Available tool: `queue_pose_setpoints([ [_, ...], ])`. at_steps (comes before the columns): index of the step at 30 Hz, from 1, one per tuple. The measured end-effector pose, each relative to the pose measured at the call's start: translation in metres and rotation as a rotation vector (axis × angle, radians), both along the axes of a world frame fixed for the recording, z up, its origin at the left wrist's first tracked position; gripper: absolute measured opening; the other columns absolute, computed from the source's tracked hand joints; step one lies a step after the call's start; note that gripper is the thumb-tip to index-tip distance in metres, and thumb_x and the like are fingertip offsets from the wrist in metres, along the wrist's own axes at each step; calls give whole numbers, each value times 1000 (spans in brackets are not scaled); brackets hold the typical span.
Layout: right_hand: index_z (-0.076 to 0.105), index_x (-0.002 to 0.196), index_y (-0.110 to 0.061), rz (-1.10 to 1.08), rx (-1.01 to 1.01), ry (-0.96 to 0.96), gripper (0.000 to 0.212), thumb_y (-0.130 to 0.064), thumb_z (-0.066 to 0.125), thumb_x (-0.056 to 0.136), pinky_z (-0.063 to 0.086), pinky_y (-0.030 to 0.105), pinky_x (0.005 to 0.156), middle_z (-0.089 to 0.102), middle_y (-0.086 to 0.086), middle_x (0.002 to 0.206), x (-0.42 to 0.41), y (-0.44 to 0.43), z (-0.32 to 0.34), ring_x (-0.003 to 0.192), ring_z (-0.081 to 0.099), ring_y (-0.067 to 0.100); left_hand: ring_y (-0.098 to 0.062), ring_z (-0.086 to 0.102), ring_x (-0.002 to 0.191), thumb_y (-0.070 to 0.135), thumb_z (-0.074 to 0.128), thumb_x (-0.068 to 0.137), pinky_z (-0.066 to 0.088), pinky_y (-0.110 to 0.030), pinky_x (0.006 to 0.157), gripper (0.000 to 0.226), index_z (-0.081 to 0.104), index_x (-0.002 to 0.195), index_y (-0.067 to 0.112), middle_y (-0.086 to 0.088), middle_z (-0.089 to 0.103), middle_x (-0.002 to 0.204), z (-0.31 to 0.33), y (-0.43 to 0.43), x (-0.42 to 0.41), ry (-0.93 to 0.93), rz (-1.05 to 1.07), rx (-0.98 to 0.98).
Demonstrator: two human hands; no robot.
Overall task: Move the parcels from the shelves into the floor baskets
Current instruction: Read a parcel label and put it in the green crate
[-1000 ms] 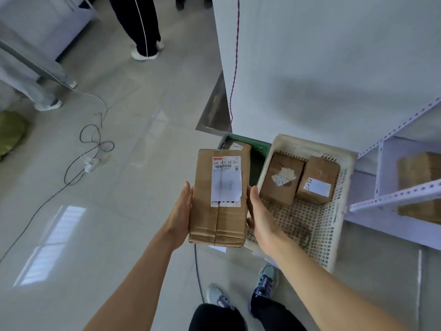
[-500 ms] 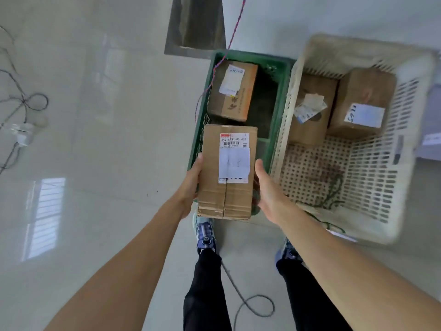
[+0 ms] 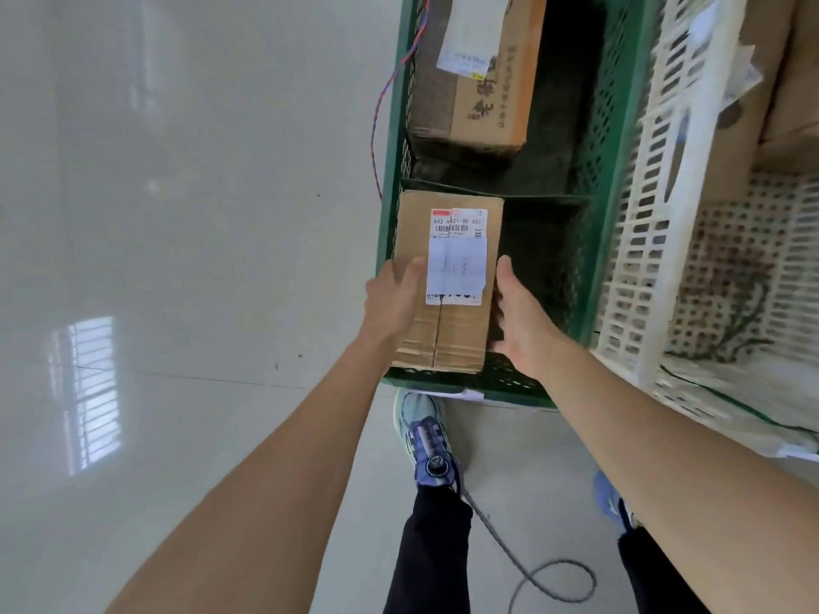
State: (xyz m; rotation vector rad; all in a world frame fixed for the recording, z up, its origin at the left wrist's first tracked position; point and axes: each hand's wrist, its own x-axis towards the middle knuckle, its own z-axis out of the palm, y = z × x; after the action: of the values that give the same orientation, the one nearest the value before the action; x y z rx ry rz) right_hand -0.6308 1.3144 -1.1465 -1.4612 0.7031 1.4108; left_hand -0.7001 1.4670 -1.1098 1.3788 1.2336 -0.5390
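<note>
Pale glossy floor (image 3: 177,259) surrounds 2 baskets standing side by side. Both hands clamp the parcel (image 3: 447,334) from its sides: the left hand (image 3: 392,299) has its thumb over the top edge, and the right hand (image 3: 518,321) presses flat with its fingers tucked out of sight. The parcel hangs over the near left corner of the green basket (image 3: 492,385), where 1 other parcel (image 3: 478,90) lies at the far end. Lowered this close to the wall, it could catch the rim and tip out, or trap the left fingers. The cable (image 3: 532,578) by the feet could snag a step.
</note>
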Motion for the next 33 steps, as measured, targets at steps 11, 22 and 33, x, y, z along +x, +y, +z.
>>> queue_pose_setpoints([
  [11, 49, 154, -44, -40, 59, -59, 71, -82, 25, 99, 20, 57, 129, 50, -7, 162, -6, 17, -47, 150, 42, 21, -22, 22, 156, 56, 41, 103, 16, -26, 110, 65, 53, 157, 21, -3, 35, 168, -36, -13, -21, -71, -232, 211],
  [22, 24, 167, -40, -13, 73, -135, 83, -84, 21, 96, 8, 51, 131, 18, -8, 177, 1, 11, -19, 164, 13, 20, -19, 19, 162, 51, 29, 114, 16, -44, 133, 56, 45, 163, 30, -1, 32, 174, -26, -21, -10, -115, -297, 161],
  [33, 26, 167, -35, -314, 269, -460, 98, -88, 32, 85, 21, 41, 131, 30, -17, 172, 33, -53, 178, 156, 30, 3, -17, 27, 162, 68, 24, 109, 19, -50, 134, 66, 27, 169, 40, 11, 28, 175, 150, -54, 50, -246, -183, -15],
])
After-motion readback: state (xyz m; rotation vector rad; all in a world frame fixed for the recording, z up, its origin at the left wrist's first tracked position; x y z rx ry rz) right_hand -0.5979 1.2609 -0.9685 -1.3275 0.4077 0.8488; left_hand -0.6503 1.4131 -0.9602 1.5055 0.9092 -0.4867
